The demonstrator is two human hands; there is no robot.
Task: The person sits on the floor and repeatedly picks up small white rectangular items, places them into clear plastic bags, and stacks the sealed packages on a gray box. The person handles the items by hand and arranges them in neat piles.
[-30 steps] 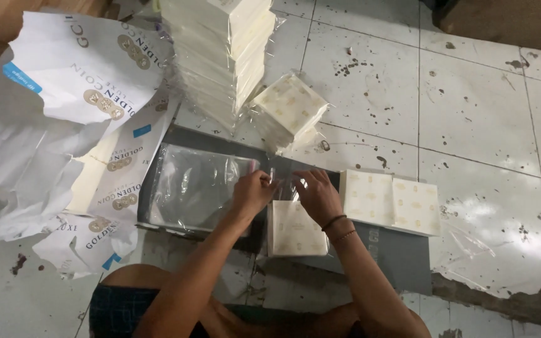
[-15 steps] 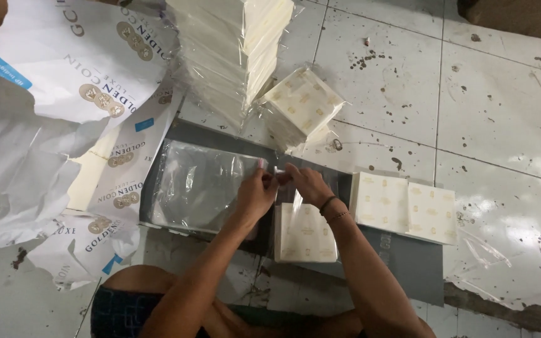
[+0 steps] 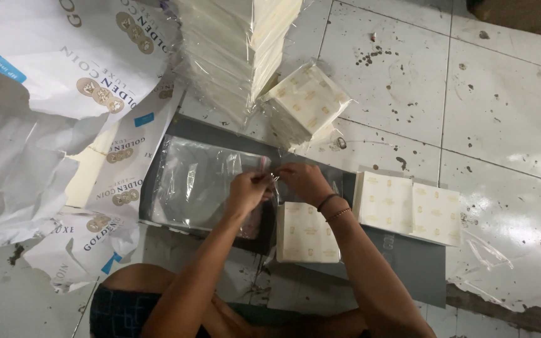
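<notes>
Your left hand (image 3: 248, 188) and right hand (image 3: 305, 180) meet fingertip to fingertip over the right edge of the clear plastic bags (image 3: 205, 184), both pinched narrow on the thin top edge of one bag; whether a bag mouth is parted between them is too small to tell. Compared with a second ago the hands have barely shifted: they were already together at that same edge, so the grip is being worked rather than moved, and nothing has yet gone into plastic. Both forearms come up from the near edge and converge, wrists bent down, with bands on your right wrist. Just near your right hand, a cream napkin stack (image 3: 307, 233) lies flat and bare on the grey mat (image 3: 408, 263). To the right, two more flat stacks (image 3: 407, 205) sit side by side. Farther off, a wrapped packet (image 3: 308, 103) leans against the tall wrapped pile (image 3: 239, 44). To the left lie torn white printed wrappers (image 3: 64, 81) on the stained tile floor (image 3: 508, 119).
</notes>
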